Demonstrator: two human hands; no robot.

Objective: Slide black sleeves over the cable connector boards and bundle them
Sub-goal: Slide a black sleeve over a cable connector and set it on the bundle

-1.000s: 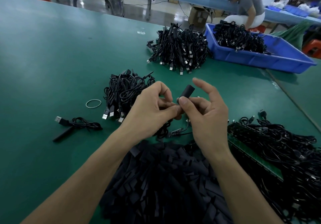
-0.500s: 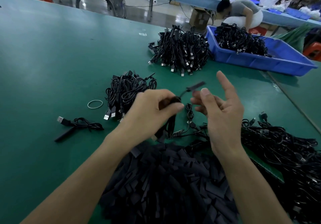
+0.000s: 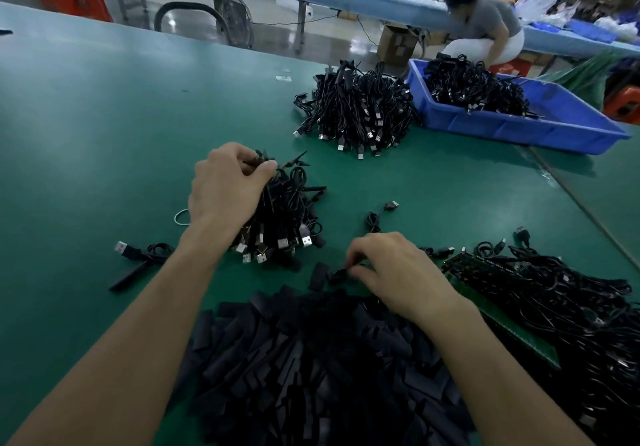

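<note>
On the green table (image 3: 86,116), the left hand (image 3: 225,189) grips the top of a cable bundle (image 3: 287,213). The right hand (image 3: 398,269) pinches a black sleeve (image 3: 336,275) at the sleeve pile's (image 3: 311,359) far edge. Loose cables (image 3: 554,300) lie rightmost.

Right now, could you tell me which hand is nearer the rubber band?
Left. The left hand grips the cable bundle beside the rubber band; the right hand is farther off, pinching a sleeve.
</note>
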